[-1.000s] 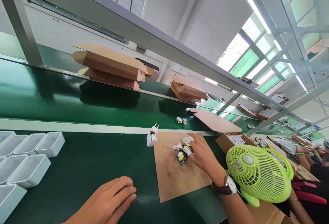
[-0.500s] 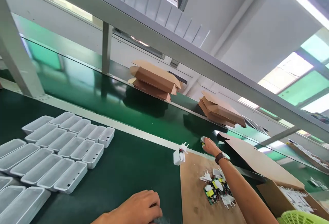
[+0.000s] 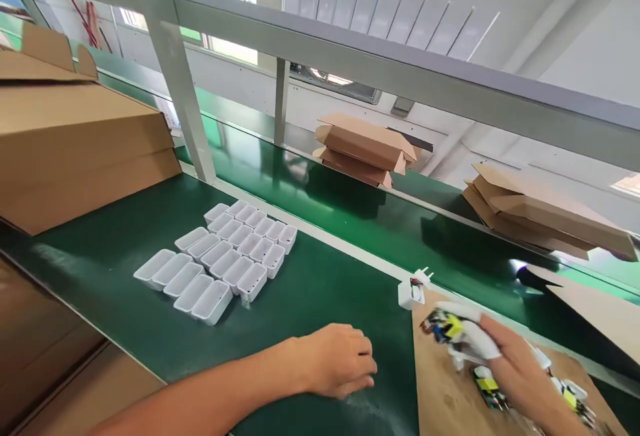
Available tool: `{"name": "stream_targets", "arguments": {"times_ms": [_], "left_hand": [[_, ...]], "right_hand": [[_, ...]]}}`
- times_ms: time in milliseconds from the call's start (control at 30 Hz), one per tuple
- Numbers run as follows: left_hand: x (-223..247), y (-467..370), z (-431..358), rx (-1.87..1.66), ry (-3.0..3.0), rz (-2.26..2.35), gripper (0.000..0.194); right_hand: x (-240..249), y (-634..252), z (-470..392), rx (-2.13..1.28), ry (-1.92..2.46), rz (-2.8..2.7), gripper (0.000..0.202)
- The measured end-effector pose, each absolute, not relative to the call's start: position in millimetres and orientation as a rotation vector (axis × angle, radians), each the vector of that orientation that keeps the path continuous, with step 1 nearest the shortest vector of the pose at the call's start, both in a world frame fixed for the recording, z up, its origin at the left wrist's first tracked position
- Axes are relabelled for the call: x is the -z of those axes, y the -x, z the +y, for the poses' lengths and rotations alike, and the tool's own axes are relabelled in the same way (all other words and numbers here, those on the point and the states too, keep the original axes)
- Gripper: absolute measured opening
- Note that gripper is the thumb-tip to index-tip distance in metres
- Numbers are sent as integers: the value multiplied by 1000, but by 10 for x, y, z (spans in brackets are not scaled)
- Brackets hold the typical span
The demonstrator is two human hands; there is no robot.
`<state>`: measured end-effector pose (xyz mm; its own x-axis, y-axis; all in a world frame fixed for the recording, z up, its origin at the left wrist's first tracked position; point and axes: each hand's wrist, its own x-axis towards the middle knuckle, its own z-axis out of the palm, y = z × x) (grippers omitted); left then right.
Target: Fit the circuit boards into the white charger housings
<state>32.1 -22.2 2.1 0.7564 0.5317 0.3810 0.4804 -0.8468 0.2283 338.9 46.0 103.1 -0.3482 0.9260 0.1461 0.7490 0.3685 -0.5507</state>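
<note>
My right hand (image 3: 510,356) is closed on a circuit board (image 3: 445,326) with a yellow component, held above the brown board. White covers its fingers, but motion blur hides whether that is finger covers or plastic parts. More circuit boards (image 3: 487,386) with yellow components lie under and beside this hand. A white case (image 3: 411,294) with a plug and wiring stands at the brown board's far left corner. My left hand (image 3: 343,361) rests palm down on the green table, fingers loosely curled, with nothing visible in them. Rows of open white cases (image 3: 213,301) stand left of it.
The brown board (image 3: 435,389) lies on the green table (image 3: 300,309). Beyond a pale rail runs a green conveyor belt (image 3: 340,213) with folded cardboard boxes (image 3: 363,146). A large cardboard box (image 3: 85,149) stands at the left. A metal frame beam (image 3: 400,56) crosses overhead.
My right hand has come back from the conveyor side to above the brown board, with a circuit board in it. The view has swung left; my left hand stays on the table.
</note>
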Motion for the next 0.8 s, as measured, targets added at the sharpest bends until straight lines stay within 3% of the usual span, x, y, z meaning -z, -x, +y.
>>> {"name": "stream_targets", "arguments": {"times_ms": [133, 333, 467, 600, 800], "left_hand": [[-395, -117, -303, -803, -2928, 1036, 17], [-766, 785, -684, -966, -2933, 1702, 16], [-597, 1380, -884, -775, -2962, 2048, 19], [-485, 1396, -892, -814, -2965, 1909, 10], [-476, 518, -507, -919, -2795, 1429, 11]], "right_hand": [[-634, -2665, 222, -948, 1240, -2356, 37], [-402, -2542, 291, -391, 1184, -2486, 20], [-363, -2697, 174, -363, 1002, -2554, 36], [-306, -2750, 114, -363, 900, -2521, 46], [-228, -2744, 144, -339, 919, -2515, 45]]}}
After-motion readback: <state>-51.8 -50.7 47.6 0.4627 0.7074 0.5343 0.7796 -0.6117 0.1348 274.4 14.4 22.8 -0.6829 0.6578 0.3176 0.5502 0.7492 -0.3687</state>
